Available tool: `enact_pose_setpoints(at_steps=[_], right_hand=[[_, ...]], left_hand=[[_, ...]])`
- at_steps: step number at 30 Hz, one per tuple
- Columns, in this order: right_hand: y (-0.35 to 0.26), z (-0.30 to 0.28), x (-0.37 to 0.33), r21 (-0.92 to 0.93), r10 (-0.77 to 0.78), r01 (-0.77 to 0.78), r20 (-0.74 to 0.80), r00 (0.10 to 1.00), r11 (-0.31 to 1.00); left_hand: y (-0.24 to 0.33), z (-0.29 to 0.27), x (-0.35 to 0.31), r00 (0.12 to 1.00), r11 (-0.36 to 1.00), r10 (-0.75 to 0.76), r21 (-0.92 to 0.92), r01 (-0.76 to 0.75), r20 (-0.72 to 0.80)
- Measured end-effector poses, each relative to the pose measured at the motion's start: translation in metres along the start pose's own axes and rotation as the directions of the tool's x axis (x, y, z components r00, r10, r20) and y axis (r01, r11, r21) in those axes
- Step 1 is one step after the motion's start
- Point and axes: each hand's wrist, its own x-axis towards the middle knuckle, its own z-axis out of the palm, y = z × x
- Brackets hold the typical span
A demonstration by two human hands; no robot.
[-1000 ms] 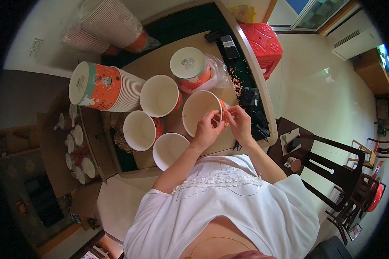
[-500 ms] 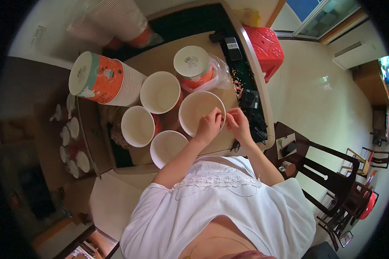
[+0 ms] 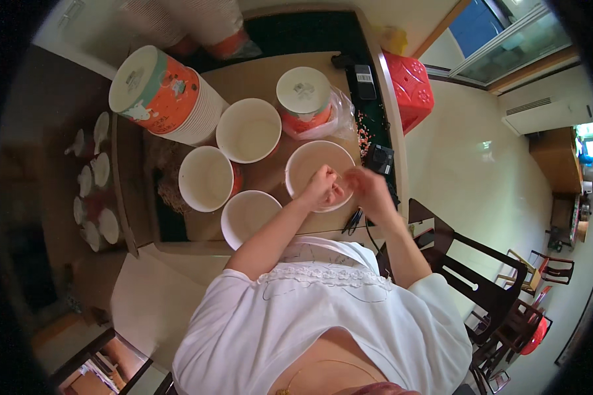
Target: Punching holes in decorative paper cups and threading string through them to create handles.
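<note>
Both of my hands are over the open paper tub [image 3: 310, 160] at the right of a loose group on the table. My left hand [image 3: 323, 187] is closed, its fingertips pinched together; whatever they may hold is too small to name. Close beside it my right hand [image 3: 370, 191] is smeared by motion above the tub's right rim, so its fingers are unclear. More white-lined tubs stand open to the left: a rear tub [image 3: 249, 130], a left tub [image 3: 206, 179] and a near tub [image 3: 249, 218], partly behind my left forearm.
A tall orange stack of tubs [image 3: 168, 95] leans at the back left. Behind my hands, an upside-down tub [image 3: 303, 89] sits in clear plastic. Black devices [image 3: 380, 159], cables and small pink-white bits [image 3: 364, 131] line the right edge. A red stool [image 3: 408, 92] and dark chair [image 3: 474, 270] stand beyond.
My right hand has lifted off the tub's rim and is blurred. My left hand has turned and closed more tightly. The whole view has shifted slightly.
</note>
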Motion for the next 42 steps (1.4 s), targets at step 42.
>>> enact_pose_setpoints(at_steps=[42], right_hand=[[0.042,-0.011,0.036,-0.178,0.032,-0.004,0.16,0.987,0.984]], left_hand=[[0.04,0.017,-0.045,0.668,0.128,0.684,0.853,-0.506,0.293]])
